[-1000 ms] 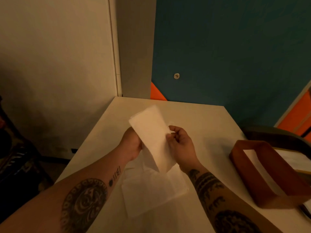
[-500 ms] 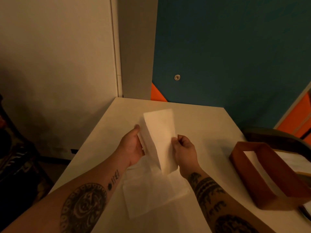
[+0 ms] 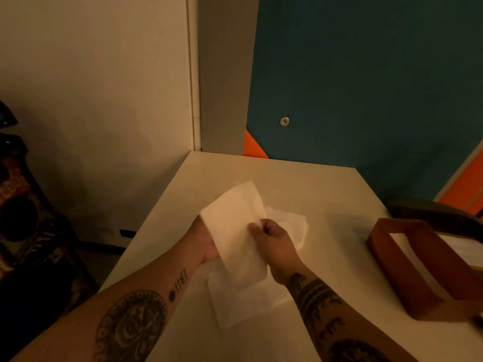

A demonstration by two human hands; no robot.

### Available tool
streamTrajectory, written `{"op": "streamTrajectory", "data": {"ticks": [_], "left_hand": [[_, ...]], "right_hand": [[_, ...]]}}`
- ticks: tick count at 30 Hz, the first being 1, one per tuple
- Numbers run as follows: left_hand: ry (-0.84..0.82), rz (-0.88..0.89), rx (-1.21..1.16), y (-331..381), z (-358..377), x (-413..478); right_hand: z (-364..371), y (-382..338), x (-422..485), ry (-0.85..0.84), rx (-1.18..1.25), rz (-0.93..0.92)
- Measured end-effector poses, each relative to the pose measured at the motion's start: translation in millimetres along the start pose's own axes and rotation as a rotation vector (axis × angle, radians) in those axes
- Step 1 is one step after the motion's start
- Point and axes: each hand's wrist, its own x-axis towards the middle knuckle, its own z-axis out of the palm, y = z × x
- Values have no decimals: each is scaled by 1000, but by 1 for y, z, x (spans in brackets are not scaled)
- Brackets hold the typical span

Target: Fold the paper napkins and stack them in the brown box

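Two bare hands hold one white napkin (image 3: 235, 231) above the middle of the pale worktop (image 3: 326, 189). Left to right: a dark patterned object (image 3: 23, 218) stands off the worktop's left edge, against a beige wall. The left hand (image 3: 205, 241) is behind the napkin's left edge, its fingers hidden by the paper, so the grip is implied but how the fingers lie cannot be told. The napkin tilts up and away, its top corner pointing toward the far edge and its lower end hanging down between the wrists. The right hand (image 3: 274, 237) is closed on the napkin's right edge, thumb and fingers (image 3: 252, 227) pinched tight on the paper. Just beyond that hand a second bit of white paper (image 3: 292, 226) shows, crumpled; whether it belongs to the held napkin or lies on the worktop cannot be told. Beneath the hands, toward the near edge, more flat napkins (image 3: 248, 307) lie on the worktop. Well apart from them, at the right edge, sits the brown box (image 3: 418, 273), open at the top, with something white showing inside. Behind it is a dark chair back (image 3: 433, 215), and a teal wall with orange patches rises past the far edge.
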Motion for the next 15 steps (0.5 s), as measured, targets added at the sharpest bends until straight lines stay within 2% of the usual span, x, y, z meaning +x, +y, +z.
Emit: {"op": "streamTrajectory", "data": {"ticks": [3,5,10,15], "left_hand": [[57,17,23,5,-7,-8],[92,-3,28,4,-17,-11],[60,-18,48,-2,-11,-21],[51,-2,10,-3,-12,-16]], "right_hand": [[-3,-1,-1,189,81,-19],[-6,-1,-4,230,56,-26],[-5,6,-12,116,-133,-23],[-7,5,-17,100,-255,-75]]}}
